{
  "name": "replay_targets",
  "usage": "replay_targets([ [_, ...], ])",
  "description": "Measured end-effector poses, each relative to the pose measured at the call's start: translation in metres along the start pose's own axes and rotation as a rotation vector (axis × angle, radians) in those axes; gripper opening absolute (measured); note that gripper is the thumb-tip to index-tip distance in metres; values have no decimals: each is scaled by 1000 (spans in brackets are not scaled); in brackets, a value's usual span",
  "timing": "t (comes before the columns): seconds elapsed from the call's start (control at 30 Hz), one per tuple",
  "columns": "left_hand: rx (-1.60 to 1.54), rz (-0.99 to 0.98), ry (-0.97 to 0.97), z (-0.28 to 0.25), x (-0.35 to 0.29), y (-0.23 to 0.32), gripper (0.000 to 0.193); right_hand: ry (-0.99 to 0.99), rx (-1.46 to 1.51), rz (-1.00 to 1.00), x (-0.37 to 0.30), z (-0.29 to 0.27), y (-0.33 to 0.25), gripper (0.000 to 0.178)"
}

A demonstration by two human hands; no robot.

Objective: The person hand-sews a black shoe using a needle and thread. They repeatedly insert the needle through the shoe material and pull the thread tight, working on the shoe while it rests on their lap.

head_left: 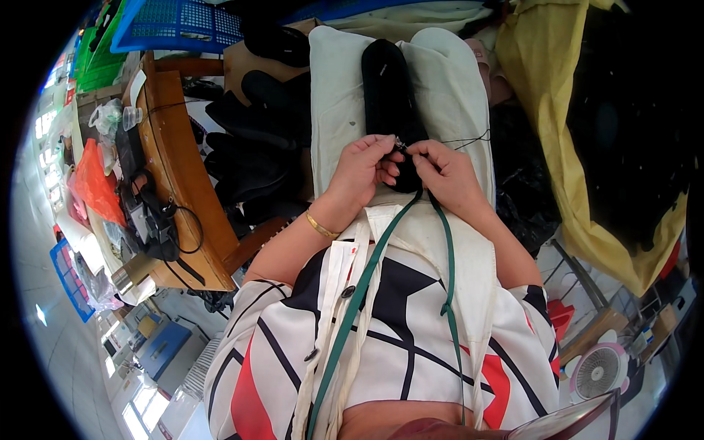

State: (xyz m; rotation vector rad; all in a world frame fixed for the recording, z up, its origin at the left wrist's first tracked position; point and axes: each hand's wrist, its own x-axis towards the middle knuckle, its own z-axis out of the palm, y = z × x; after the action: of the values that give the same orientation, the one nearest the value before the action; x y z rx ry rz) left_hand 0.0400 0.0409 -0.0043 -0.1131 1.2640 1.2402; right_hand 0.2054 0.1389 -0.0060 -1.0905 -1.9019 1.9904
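Observation:
A long black shoe [390,81], with a small pale mark on its insole, lies lengthwise on white cloth [331,95] over my lap. Over its nearer end my two hands meet, fingertips nearly touching. My left hand [364,165] is closed in a pinch at a small shiny piece [399,143], too small to name. From the other side, my right hand [446,174] pinches at the same spot; what its fingertips grip is hidden. Thin dark thread [469,139] trails off to the right from beside the right hand.
Several black shoes [253,161] are heaped at left beside a wooden table [183,176]. Blue plastic baskets [180,28] stand at the far left. A yellow sack [546,95] with black contents is at right. Green straps [359,293] hang down my front. A fan [599,370] stands lower right.

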Motion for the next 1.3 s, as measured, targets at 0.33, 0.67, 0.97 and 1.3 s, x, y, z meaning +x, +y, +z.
replay_targets([
  [0.33,101,141,-31,0,-7,-3,18,-95,346,214,-2,5,10,11],
  [0.67,296,210,-92,-7,-6,-4,17,-52,270,251,-2,7,16,12],
  [0.97,387,186,-111,-10,-4,4,13,-8,187,205,0,11,18,11],
  [1.3,453,193,-149,-11,2,4,12,-154,170,244,13,8,-8,26],
])
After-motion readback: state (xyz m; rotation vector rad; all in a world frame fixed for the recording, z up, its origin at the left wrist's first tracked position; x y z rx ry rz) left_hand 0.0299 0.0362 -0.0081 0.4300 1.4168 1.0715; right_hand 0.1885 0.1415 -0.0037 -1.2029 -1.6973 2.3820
